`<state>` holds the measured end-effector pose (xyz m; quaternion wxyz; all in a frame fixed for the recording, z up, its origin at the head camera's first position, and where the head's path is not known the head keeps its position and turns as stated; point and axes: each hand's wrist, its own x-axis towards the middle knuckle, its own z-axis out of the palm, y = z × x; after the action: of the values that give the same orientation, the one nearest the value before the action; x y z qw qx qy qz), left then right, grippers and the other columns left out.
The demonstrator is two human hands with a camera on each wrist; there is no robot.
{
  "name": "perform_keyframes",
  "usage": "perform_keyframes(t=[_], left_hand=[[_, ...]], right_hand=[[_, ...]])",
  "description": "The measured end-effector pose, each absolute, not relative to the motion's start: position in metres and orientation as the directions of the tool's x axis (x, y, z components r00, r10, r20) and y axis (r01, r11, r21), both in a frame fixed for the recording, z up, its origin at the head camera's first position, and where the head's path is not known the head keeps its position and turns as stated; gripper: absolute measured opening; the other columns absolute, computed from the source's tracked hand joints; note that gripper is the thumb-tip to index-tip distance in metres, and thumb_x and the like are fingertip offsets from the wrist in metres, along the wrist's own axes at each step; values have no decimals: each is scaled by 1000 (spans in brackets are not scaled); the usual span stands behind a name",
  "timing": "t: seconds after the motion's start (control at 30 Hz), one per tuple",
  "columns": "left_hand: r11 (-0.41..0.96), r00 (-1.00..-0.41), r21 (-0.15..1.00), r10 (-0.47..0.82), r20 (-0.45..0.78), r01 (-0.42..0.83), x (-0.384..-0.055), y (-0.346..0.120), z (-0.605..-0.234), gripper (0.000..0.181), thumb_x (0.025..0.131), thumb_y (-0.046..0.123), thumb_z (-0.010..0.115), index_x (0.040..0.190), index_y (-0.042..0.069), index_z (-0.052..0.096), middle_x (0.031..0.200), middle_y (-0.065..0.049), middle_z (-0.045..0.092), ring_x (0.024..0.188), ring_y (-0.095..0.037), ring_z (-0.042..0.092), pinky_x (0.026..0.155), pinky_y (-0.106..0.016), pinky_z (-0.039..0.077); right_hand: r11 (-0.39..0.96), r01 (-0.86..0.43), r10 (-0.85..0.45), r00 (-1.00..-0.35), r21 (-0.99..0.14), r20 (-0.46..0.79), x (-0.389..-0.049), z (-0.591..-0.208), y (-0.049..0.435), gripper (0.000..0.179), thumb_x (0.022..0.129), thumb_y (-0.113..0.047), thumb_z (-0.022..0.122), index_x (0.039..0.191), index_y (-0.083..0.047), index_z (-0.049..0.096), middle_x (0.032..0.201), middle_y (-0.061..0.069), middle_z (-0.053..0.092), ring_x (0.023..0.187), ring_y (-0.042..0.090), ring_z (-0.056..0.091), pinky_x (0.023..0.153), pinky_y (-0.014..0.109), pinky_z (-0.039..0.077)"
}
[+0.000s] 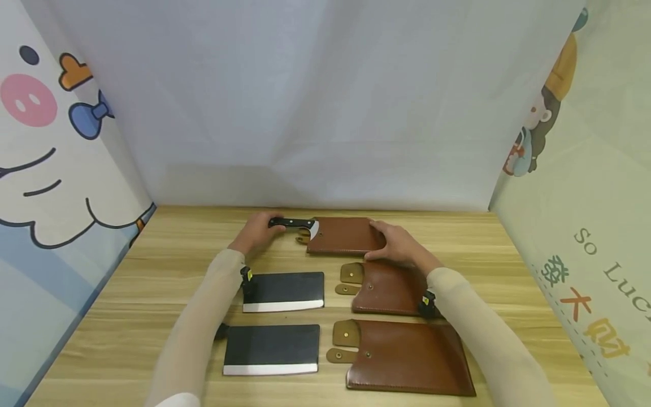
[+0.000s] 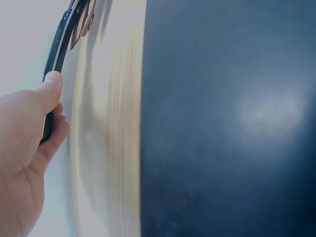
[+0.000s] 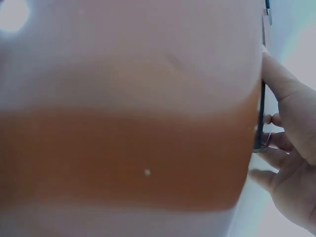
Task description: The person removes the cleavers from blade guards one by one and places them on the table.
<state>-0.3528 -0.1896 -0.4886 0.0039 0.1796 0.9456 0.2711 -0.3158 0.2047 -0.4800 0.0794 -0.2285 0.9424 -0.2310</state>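
Note:
At the back of the table, my left hand [image 1: 257, 230] grips the end of a cleaver's black riveted handle [image 1: 297, 223]. Most of that cleaver's blade is hidden inside a brown leather sheath [image 1: 341, 235], with only a curved bit of steel showing at the mouth. The sheath's right end is between the thumb and fingers of my right hand [image 1: 399, 244]. In the left wrist view, the thumb presses on the handle [image 2: 58, 54] with fingers curled under it. The right wrist view shows thumb and fingers on either side of the sheath's thin edge [image 3: 261, 113].
Two dark cleavers, one in the middle [image 1: 287, 291] and one in front [image 1: 272, 347], lie on the wooden table [image 1: 137, 282]. Right of them lie two brown sheaths, middle [image 1: 389, 288] and front [image 1: 407, 356], their tan straps unfastened. My forearms pass over parts of them.

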Motion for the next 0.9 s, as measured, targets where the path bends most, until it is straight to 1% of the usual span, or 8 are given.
perform_keyframes(t=[0.23,0.37,0.57,0.67,0.8,0.9], left_hand=[[783,-932,517,351,90,345,-345,-192,-483,50,100,25,68,143,0,58,143,-23,58,131,-42,54,107,-56,43],[771,-922,514,369,122,376,-342,-194,-482,50,100,26,68,142,-1,58,141,-23,59,130,-42,55,108,-56,43],[751,-915,529,369,163,396,-332,-199,-478,49,100,26,69,141,0,60,138,-23,61,127,-41,57,105,-57,45],[740,-904,522,382,192,424,-328,-200,-475,47,100,24,69,139,0,61,134,-23,63,123,-41,60,101,-57,47],[736,-891,503,390,231,453,-323,-200,-474,44,99,21,70,136,-1,63,126,-23,66,111,-38,65,93,-55,51],[735,-891,504,384,244,454,-319,-199,-472,42,99,20,70,135,-1,64,123,-22,67,106,-37,66,90,-54,51]], right_hand=[[785,-397,-461,-887,-476,-21,-311,-473,207,101,84,-45,84,160,-3,31,162,23,34,146,43,37,115,55,35],[782,-406,-462,-887,-473,-2,-306,-468,207,101,84,-44,84,159,-2,32,161,24,35,145,44,38,114,57,36],[771,-426,-469,-883,-474,30,-299,-463,208,100,84,-45,84,158,-1,34,160,25,36,144,44,39,114,56,36],[765,-435,-472,-880,-475,47,-297,-462,209,100,84,-44,85,158,-1,34,159,24,37,144,44,39,114,56,36],[760,-444,-473,-879,-474,65,-294,-462,210,100,83,-43,86,158,-1,34,160,25,36,144,44,39,114,56,36],[759,-444,-469,-880,-476,73,-291,-464,210,101,83,-45,85,158,-1,34,160,26,35,144,45,39,114,57,36]])
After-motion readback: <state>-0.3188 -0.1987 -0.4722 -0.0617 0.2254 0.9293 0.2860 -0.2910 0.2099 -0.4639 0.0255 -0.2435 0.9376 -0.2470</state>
